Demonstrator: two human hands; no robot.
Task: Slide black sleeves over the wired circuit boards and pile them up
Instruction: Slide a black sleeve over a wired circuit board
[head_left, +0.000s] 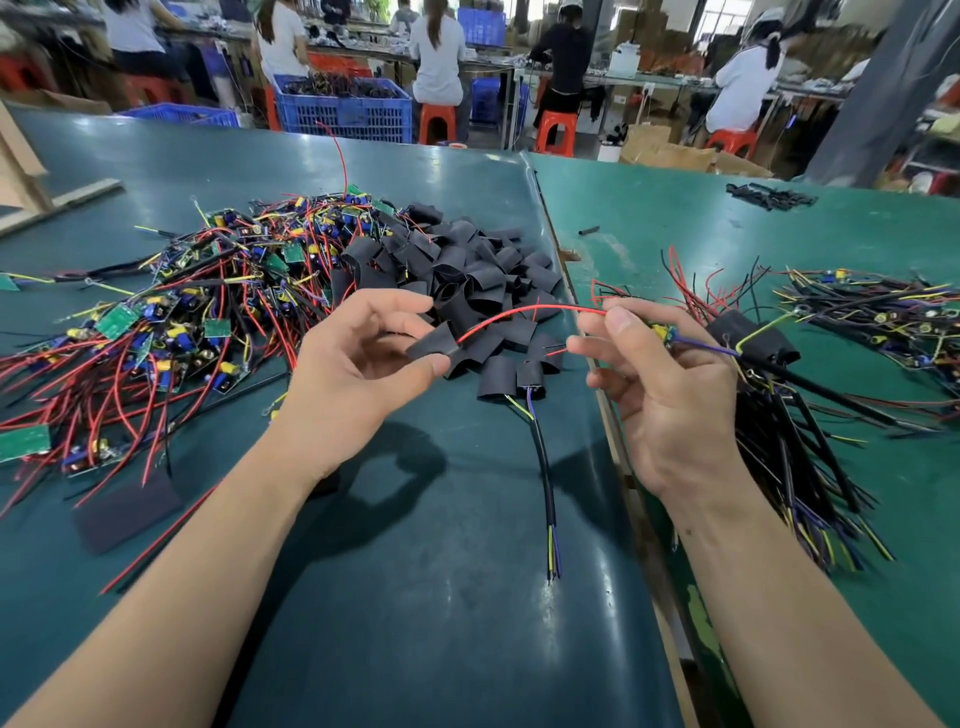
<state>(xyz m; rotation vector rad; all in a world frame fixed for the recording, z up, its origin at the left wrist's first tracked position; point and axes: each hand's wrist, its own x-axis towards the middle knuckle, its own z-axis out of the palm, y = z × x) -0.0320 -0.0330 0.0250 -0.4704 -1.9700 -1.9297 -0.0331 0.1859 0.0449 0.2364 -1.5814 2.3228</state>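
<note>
My left hand (358, 358) pinches a flat black sleeve (432, 343) between thumb and fingers, above the table's middle. A red wire (524, 310) arcs from the sleeve's mouth to my right hand (660, 374). That hand grips a small wired circuit board (664, 332), mostly hidden behind the fingers, with a purple wire trailing right. A heap of loose black sleeves (467, 270) lies just behind my hands. A tangle of bare wired boards (171, 312) covers the left of the table. Sleeved boards with black cables are piled (769, 374) at the right.
One sleeved board with a long black cable (543, 457) lies between my forearms. A flat sleeve (127, 512) lies near my left forearm. The green table (441, 597) has a seam on the right. Blue crates (343, 106), red stools and seated people stand beyond the far edge.
</note>
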